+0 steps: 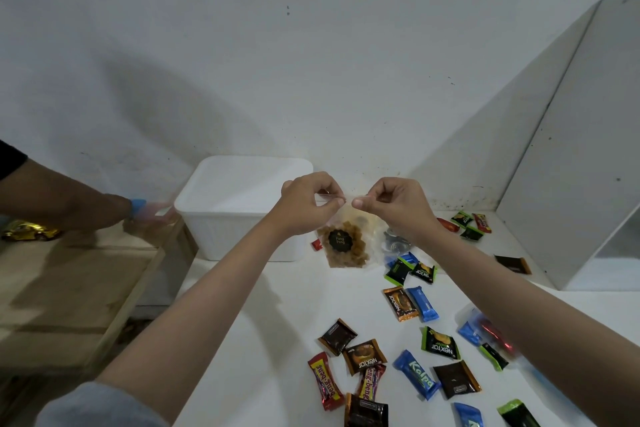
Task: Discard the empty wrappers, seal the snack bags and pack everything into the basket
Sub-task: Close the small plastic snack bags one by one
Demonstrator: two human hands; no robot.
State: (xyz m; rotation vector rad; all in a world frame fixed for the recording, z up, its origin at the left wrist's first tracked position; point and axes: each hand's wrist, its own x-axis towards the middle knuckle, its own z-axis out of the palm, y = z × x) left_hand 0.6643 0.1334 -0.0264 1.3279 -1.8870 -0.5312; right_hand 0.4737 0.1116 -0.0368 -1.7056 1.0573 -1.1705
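— Head view: where's the snack bag (346, 246)?
— Hanging between both hands, above the table (277, 305), just right of the white basket (239, 208). Left hand (306, 203) and right hand (391, 206) each pinch its top edge, wrappers (412, 350) scattered below

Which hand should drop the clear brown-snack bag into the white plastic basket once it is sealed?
Probably the left hand: it pinches the clear brown-snack bag on the side nearest the white plastic basket; the right hand is farther off.
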